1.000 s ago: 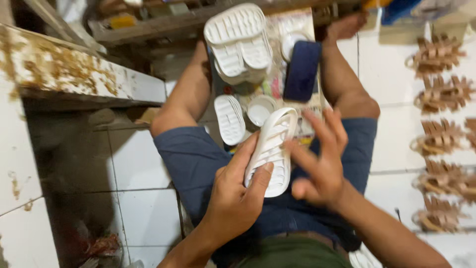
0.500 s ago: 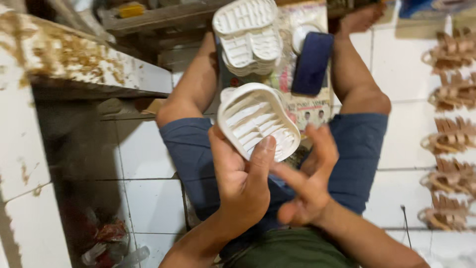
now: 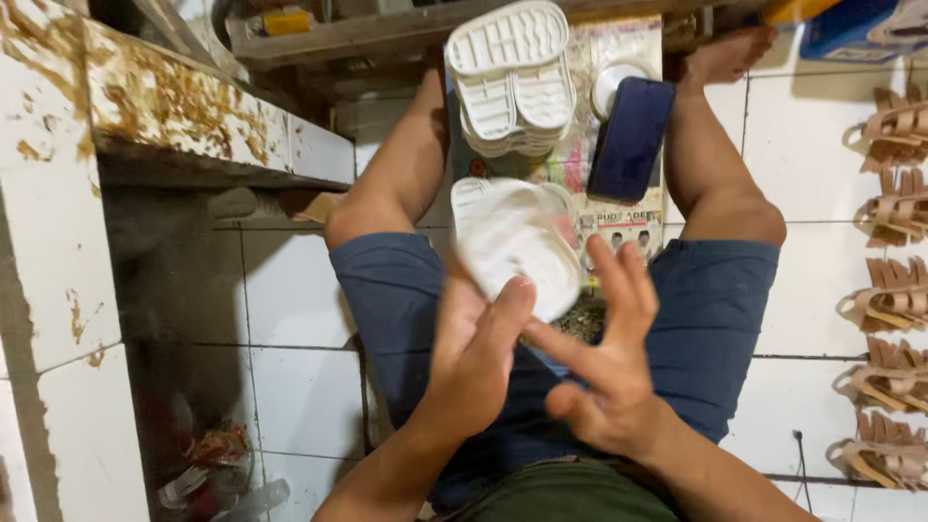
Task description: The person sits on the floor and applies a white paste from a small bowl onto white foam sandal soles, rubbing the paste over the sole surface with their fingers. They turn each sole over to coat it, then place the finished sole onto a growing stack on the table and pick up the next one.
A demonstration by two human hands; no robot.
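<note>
**A:** So where's your white moulded rubber shoe sole [image 3: 515,244] at? It looks blurry from up here.

**B:** It's in your left hand [image 3: 476,362], over your lap, between your knees. Your fingers are wrapped round its near end and the thumb is pressed up against its edge, so that hand is gripping it. The smooth side is facing the camera, and it's smeared with motion blur.

**A:** And your right hand [image 3: 604,372]?

**B:** It's holding nothing, with the fingers spread wide, just beside the sole. Can't tell if the fingertips actually touch it.

**A:** What else is around you?

**B:** A stack of white ribbed soles [image 3: 512,82] sits tread-up further out between your legs, on a printed sheet [image 3: 619,208]. A dark blue phone [image 3: 631,138] lies right next to the stack on that same sheet. Rows of tan strappy sandal uppers [image 3: 894,290] line the white tiled floor [image 3: 802,126] on your right. A rusty-stained tiled ledge [image 3: 145,106] is on your left.
</note>
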